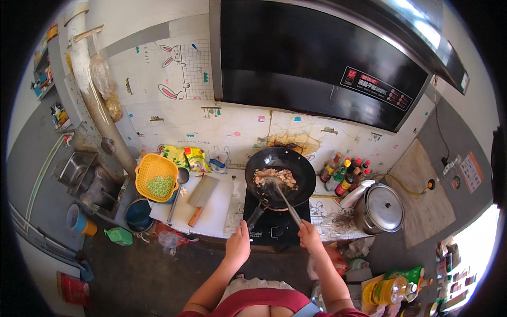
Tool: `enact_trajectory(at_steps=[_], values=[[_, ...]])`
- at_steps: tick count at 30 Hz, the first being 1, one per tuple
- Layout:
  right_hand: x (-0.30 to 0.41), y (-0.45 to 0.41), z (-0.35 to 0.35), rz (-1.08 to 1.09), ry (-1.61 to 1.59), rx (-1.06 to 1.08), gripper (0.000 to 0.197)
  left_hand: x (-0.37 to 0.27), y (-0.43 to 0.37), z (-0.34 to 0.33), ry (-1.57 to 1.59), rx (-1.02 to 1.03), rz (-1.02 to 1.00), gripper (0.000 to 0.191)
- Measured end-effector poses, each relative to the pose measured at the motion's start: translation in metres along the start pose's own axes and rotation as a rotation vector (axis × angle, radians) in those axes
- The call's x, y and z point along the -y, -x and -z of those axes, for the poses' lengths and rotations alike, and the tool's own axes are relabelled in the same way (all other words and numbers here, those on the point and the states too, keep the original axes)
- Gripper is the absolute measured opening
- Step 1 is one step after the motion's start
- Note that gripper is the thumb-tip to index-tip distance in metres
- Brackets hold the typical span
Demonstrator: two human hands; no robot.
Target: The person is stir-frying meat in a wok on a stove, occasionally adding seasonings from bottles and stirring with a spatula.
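Note:
A black wok [280, 158] sits on a black gas stove [273, 232], with chopped, browned meat [277, 177] in its middle. My left hand [238, 242] is closed at the end of the wok's dark handle [256, 217]. In my right hand [311, 237] is the handle of a metal spatula [291, 208]; its blade lies among the pieces of meat. To the left, a cleaver [204, 191] with a wooden handle lies on a white cutting board [220, 206]. A yellow plastic basket [155, 161] holds chopped green vegetable pieces [159, 185].
Sauce bottles [346, 178] and a lidded steel pot [382, 208] stand right of the stove. A ladle [182, 176] lies beside the basket, with seasoning bags [196, 159] behind. The range hood [317, 75] hangs above. An oil jug [388, 291] stands at lower right.

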State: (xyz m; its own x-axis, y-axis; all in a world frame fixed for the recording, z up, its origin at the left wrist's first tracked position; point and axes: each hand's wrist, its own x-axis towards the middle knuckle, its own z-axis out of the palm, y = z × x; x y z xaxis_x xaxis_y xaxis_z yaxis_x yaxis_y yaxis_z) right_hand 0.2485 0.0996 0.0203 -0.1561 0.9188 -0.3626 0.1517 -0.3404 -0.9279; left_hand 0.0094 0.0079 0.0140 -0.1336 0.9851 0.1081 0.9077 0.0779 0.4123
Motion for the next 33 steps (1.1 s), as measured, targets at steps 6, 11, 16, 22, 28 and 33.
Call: enact_trajectory(at_steps=[6, 11, 16, 22, 28, 33], values=[[0.02, -0.043, -0.012, 0.094, 0.128, -0.004, 0.034, 0.003, -0.001, -0.007, -0.077, -0.119, -0.066, 0.055], [0.005, -0.046, -0.007, 0.308, 0.518, -0.108, 0.028, -0.001, -0.002, -0.002, -0.016, 0.015, 0.012, 0.054], [-0.001, -0.021, 0.02, 0.484, 0.728, -0.205, 0.026, 0.0, -0.002, -0.003, -0.01, 0.003, 0.001, 0.054], [0.04, 0.025, 0.02, 0.462, 0.777, -0.21, 0.029, 0.002, -0.001, -0.007, -0.055, -0.11, -0.054, 0.053], [0.048, 0.029, 0.001, 0.456, 0.795, -0.156, 0.031, 0.0, -0.001, -0.003, 0.004, -0.02, 0.003, 0.053], [0.038, 0.024, 0.013, 0.412, 0.859, -0.111, 0.032, 0.0, 0.0, -0.001, 0.002, -0.01, 0.012, 0.054]])
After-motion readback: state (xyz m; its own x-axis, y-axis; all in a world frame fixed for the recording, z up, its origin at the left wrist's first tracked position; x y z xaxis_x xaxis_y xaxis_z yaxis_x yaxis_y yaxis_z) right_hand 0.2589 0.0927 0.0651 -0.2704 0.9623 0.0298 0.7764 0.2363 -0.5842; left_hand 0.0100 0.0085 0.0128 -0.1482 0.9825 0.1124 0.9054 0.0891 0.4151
